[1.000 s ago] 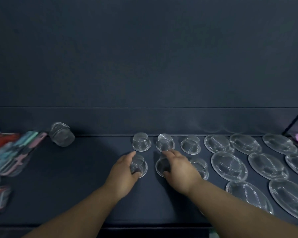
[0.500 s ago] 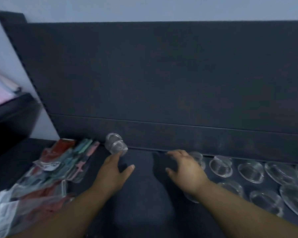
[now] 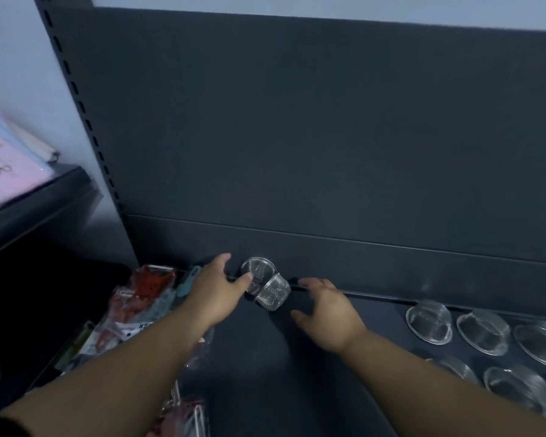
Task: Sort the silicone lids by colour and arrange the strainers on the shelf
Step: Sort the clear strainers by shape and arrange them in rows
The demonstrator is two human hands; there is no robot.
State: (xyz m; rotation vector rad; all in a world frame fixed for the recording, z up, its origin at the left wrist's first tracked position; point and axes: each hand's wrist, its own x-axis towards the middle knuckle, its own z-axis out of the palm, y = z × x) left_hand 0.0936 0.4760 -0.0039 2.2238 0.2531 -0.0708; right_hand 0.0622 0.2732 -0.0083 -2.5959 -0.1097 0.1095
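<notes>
Head view: left hand (image 3: 216,287) touching strainer stack (image 3: 265,283).

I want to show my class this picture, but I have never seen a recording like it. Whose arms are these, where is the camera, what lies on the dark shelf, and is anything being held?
There is no machine here. A person wears a wide-angle camera on the head, so you look forward and down along their own bare arms. The left hand touches a pair of small mesh strainers lying on their sides at the back of the dark shelf; whether it grips them is hard to tell. The right hand hovers open beside them, holding nothing. To the right, more strainers sit in rows. On the left lie coloured packets, probably the silicone lids.
</notes>
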